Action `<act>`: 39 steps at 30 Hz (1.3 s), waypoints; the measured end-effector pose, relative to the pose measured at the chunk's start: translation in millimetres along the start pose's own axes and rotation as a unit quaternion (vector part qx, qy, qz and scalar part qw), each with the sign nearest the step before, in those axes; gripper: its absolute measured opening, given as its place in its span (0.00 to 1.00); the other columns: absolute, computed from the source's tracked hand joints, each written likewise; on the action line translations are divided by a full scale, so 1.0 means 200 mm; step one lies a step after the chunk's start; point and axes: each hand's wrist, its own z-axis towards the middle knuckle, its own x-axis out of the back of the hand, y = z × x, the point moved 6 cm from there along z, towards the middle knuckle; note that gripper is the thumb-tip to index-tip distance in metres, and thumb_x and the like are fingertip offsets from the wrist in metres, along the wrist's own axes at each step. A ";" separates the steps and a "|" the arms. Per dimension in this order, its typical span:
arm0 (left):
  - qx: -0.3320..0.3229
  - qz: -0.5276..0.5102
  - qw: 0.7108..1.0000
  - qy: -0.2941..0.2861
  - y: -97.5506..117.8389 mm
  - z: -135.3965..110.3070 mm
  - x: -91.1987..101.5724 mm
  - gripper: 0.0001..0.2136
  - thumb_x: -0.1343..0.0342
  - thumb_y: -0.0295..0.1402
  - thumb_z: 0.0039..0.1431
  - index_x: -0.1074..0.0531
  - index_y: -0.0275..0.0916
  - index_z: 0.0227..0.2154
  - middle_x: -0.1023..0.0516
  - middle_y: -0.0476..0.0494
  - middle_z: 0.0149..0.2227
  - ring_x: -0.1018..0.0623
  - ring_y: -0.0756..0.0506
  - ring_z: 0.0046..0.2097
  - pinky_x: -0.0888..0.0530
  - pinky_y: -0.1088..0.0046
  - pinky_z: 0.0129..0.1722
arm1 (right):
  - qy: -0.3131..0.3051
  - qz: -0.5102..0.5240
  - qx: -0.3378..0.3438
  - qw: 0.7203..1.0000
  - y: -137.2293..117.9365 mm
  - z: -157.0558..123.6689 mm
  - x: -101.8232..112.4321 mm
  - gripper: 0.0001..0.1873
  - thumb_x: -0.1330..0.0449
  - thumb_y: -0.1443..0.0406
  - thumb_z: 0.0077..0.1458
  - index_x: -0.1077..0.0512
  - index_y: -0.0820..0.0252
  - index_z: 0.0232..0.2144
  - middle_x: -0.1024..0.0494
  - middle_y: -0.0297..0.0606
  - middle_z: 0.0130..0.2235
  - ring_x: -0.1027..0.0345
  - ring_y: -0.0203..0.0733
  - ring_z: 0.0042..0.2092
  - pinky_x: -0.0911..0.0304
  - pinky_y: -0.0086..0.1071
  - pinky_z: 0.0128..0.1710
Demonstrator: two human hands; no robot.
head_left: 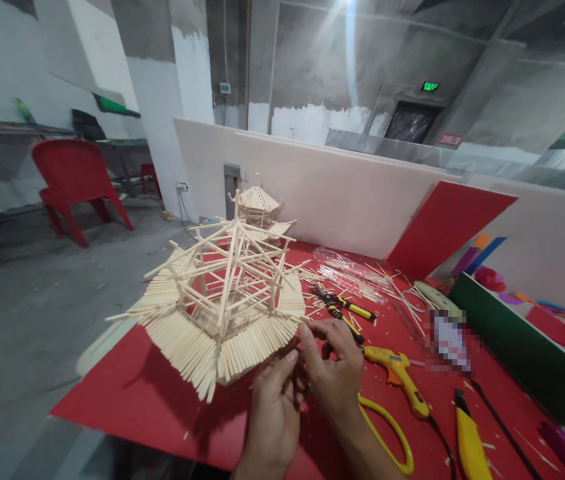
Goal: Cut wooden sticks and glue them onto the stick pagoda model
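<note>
A pavilion model of thin wooden sticks (257,343) stands in front of me, with a lower roof of close-laid sticks and an open frame above. My right hand (335,357) is closed at the right corner of the lower roof, thumb and forefinger close together by the stick ends. Just below that roof edge is my left hand (277,400), its thumb up and its fingers curled in. The two hands nearly meet. What lies between the fingers of either hand is hidden or too small to make out.
Right of the hands lie yellow-black pliers (347,310), a yellow glue gun (397,373) with its cord, a yellow scissor handle (387,427) and a yellow cutter (470,437). Loose sticks (357,277) litter the red tabletop (202,433). A second stick pavilion (258,200) stands behind.
</note>
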 end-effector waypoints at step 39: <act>0.003 -0.001 1.000 -0.009 -0.01 -0.01 0.06 0.11 0.30 0.34 0.44 0.26 0.35 0.24 0.28 0.53 0.23 0.32 0.56 0.22 0.37 0.81 0.18 | -0.008 0.095 -0.140 0.986 0.06 -0.01 -0.04 0.12 0.39 0.58 0.57 0.23 0.60 0.28 0.24 0.35 0.27 0.32 0.36 0.29 0.38 0.28 0.27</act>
